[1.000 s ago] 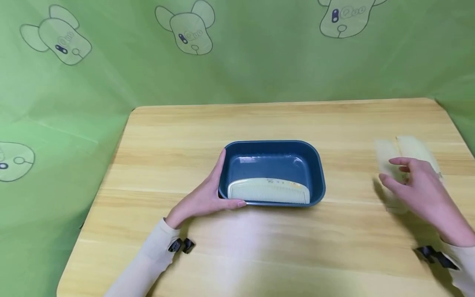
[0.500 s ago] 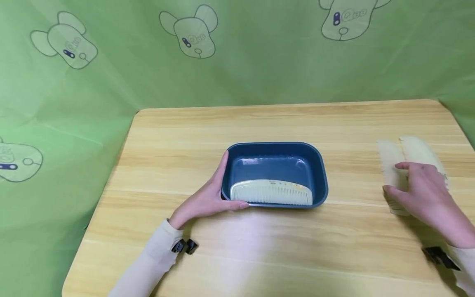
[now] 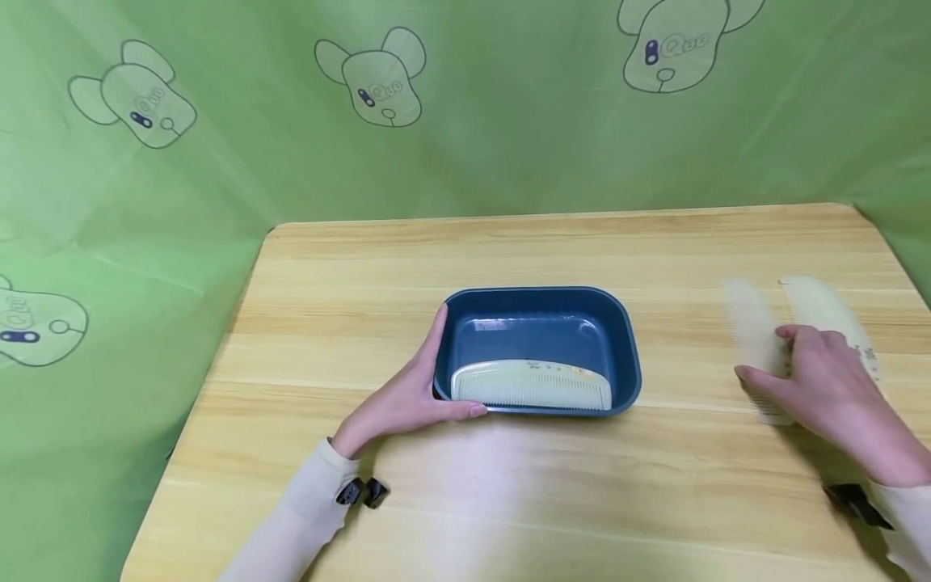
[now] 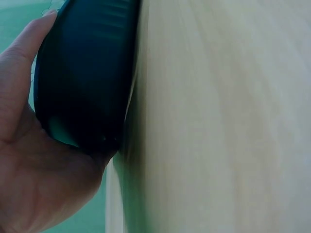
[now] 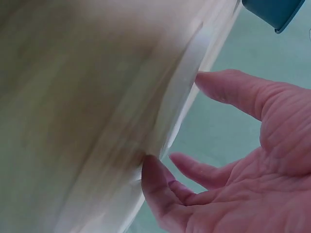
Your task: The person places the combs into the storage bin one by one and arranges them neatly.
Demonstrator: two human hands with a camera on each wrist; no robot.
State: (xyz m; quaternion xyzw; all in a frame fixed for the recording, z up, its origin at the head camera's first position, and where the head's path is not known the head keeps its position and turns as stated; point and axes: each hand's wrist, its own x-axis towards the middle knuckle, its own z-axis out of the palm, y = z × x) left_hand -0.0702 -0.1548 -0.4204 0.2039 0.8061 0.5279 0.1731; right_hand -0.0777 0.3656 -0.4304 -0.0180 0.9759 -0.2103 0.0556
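My left hand (image 3: 407,396) grips the left end of a dark blue rectangular plastic container (image 3: 524,327), thumb along its near wall and fingers at its left side. Inside, along the near wall, lies a pale cream comb (image 3: 534,386). At the right of the table, my right hand (image 3: 829,380) pinches another pale comb (image 3: 749,319) across its width. In the right wrist view, the thumb meets one edge of that comb (image 5: 180,94) and a fingertip the other. A third comb (image 3: 818,303), with dark marks on its back, lies partly hidden under this hand.
The light wood table (image 3: 378,291) has rounded far corners. Behind and to the left hangs a green cloth (image 3: 502,129) printed with cartoon animal heads. A small black device (image 3: 360,491) sits at the left sleeve, another (image 3: 858,505) at the right.
My right hand has come down onto the left one of the two right-hand combs, which has shifted left, widening the gap between them. The left hand keeps its grip on the container.
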